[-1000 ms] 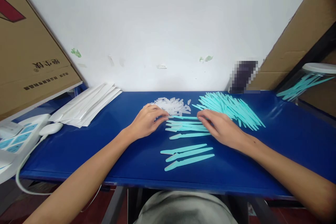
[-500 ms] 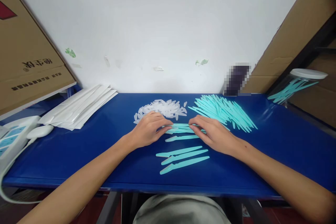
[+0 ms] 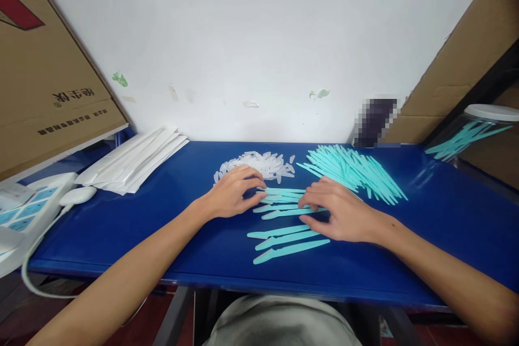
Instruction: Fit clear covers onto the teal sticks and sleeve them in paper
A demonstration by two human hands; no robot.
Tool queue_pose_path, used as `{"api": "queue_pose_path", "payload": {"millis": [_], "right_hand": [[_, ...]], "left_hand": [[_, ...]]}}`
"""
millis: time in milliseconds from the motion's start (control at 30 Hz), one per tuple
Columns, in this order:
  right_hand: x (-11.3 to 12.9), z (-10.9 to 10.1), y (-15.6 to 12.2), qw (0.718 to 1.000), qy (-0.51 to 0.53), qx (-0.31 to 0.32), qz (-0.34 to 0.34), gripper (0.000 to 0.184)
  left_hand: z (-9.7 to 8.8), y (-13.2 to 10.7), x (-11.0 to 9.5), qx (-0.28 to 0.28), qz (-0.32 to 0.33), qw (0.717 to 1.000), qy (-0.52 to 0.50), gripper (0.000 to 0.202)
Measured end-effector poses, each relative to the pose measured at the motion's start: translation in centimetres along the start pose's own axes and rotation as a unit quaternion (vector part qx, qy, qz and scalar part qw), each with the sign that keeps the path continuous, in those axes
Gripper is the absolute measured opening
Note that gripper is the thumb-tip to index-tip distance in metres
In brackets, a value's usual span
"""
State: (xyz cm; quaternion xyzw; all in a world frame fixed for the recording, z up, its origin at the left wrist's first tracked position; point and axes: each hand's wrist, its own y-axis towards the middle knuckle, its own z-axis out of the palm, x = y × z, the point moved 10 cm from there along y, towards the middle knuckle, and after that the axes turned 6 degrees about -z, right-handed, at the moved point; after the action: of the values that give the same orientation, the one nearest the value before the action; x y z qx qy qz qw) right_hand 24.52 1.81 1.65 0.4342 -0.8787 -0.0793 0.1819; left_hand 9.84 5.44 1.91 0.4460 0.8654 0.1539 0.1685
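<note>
Head cam: L hand [image 3: 233, 192] at left ends of teal sticks [image 3: 287, 212] on blue table [image 3: 385, 267], can't tell if pinching; R hand [image 3: 334, 208] over their right ends, thumb & fingers apart. Three more sticks [image 3: 298, 249] nearer front, white pcs [image 3: 267, 164] heaped behind.

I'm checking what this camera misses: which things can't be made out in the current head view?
In the head view:
Right ends of some turquoise sticks: hidden by the right hand.
Whether the left hand grips a stick: the hand itself covers the contact.
Dark object by the wall: blurred by pixelation.
Power strip: cut off by the left edge.
Lidded jar: cut off by the right edge.
</note>
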Motion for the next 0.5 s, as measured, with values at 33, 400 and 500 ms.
{"api": "queue_pose_path", "payload": {"millis": [33,400,500], "right_hand": [[0.2,0.6,0.0,0.999,0.013,0.036,-0.003,0.025],[-0.1,3.2,-0.4,0.986,0.126,0.106,0.0,0.027],[0.4,2.9,-0.3,0.986,0.124,0.112,-0.017,0.024]], "left_hand": [[-0.1,0.0,0.7,-0.001,-0.01,1.0,0.023,0.03],[0.2,-1.2,5.8,0.066,-0.097,0.985,0.13,0.04],[1.2,-0.5,4.5,0.07,-0.084,0.987,0.12,0.04]]}}
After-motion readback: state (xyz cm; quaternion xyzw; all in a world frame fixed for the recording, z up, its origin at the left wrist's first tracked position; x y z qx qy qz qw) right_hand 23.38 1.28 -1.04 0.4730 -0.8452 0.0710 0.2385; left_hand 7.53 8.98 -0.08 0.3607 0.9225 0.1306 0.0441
